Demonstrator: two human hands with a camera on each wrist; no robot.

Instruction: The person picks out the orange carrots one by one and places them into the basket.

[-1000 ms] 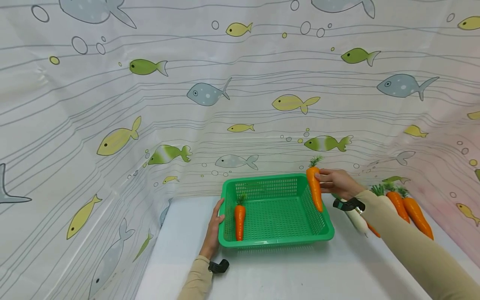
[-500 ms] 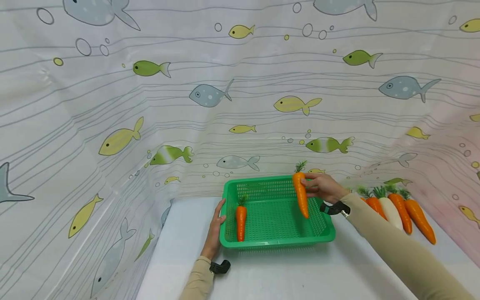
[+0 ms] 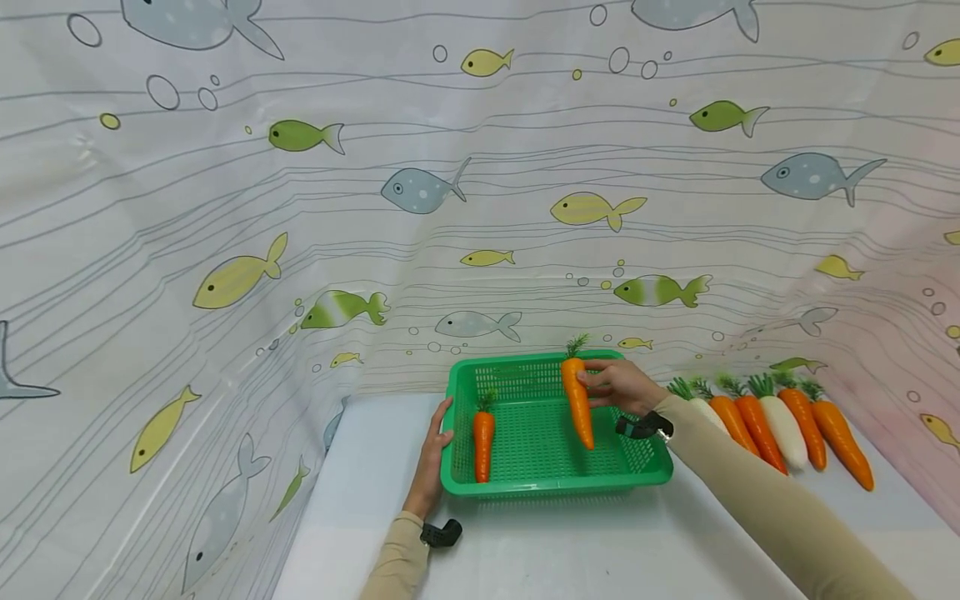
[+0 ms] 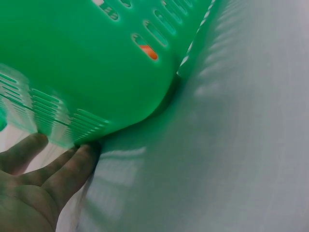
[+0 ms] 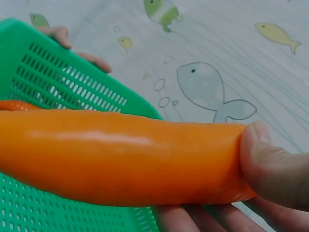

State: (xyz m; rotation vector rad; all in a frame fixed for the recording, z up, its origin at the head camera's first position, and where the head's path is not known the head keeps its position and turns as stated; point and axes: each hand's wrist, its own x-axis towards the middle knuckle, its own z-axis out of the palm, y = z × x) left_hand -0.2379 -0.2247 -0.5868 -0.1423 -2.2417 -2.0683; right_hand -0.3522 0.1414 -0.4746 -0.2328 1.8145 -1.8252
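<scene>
My right hand point(image 3: 624, 385) pinches an orange carrot point(image 3: 577, 404) near its leafy top and holds it, tip down, over the green plastic basket point(image 3: 555, 483). In the right wrist view the thumb point(image 5: 270, 162) lies on one side of the carrot point(image 5: 120, 157), with the other fingers beneath. My left hand point(image 3: 429, 462) rests against the basket's left side, its thumb at the rim. Its fingers point(image 4: 67, 176) look fairly straight against the basket's outer wall point(image 4: 96, 72) in the left wrist view. Another carrot point(image 3: 483, 446) lies inside the basket along the left wall.
To the basket's right, several carrots point(image 3: 843, 444) and white radishes point(image 3: 783, 429) with green tops lie in a row on the white table point(image 3: 555, 550). A white fish-patterned sheet point(image 3: 420, 283) stands behind and at both sides.
My right hand has carried the carrot leftward and slightly lower, from the basket's right rim to over its inside. More of the row at right shows. The left hand has stayed at the basket.
</scene>
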